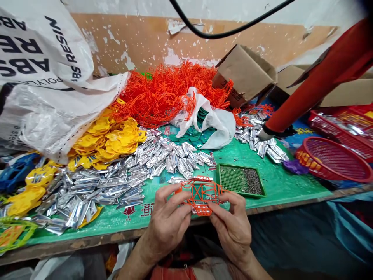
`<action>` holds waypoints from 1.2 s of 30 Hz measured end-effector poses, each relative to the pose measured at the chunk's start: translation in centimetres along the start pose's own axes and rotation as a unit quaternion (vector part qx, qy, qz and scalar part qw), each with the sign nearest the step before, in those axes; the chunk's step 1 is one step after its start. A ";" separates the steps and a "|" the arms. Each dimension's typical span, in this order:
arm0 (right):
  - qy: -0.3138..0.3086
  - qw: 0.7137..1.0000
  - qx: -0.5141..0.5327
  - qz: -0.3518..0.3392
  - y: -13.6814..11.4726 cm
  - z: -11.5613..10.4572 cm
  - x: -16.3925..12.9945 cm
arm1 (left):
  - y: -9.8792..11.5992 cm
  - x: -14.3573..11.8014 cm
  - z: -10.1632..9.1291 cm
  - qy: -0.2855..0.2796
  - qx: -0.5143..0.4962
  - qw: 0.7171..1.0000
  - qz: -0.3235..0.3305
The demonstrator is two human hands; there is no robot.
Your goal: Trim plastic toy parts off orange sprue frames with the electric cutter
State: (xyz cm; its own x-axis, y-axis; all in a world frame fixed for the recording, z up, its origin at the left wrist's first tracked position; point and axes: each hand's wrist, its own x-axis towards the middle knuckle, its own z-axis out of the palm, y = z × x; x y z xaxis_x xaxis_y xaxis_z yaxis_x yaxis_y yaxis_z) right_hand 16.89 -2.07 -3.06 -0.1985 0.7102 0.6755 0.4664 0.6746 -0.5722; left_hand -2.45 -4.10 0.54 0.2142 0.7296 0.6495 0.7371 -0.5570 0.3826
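Observation:
An orange plastic lattice frame is held up at the front edge of the bench, between both hands. My left hand pinches its left end with thumb and fingers. At the other end my right hand grips the frame, thumb low and forefinger on the upper right corner. Just behind the frame lies a green mesh tray with small dark metal pieces heaped on its right side. Left of it spreads a pile of flat silvery metal pieces.
A large heap of orange frames lies at the back, beside yellow plastic parts and a white resin sack. A cardboard box, a red pole-like arm and a red basket stand right. A black cable hangs above.

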 end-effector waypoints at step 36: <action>-0.026 0.996 0.049 0.074 -0.1 0.1 -0.1 | 1.3 1.0 -0.1 -0.119 -0.058 0.991 -0.028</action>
State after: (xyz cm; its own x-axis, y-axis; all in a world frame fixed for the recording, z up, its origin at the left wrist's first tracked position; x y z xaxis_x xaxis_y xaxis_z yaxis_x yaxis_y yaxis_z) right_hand 16.80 -2.21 -3.14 -0.1795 0.8116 0.5559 0.4088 0.5755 -0.7082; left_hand -1.31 -4.12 1.75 0.3292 0.8261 0.4573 0.6768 -0.5441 0.4958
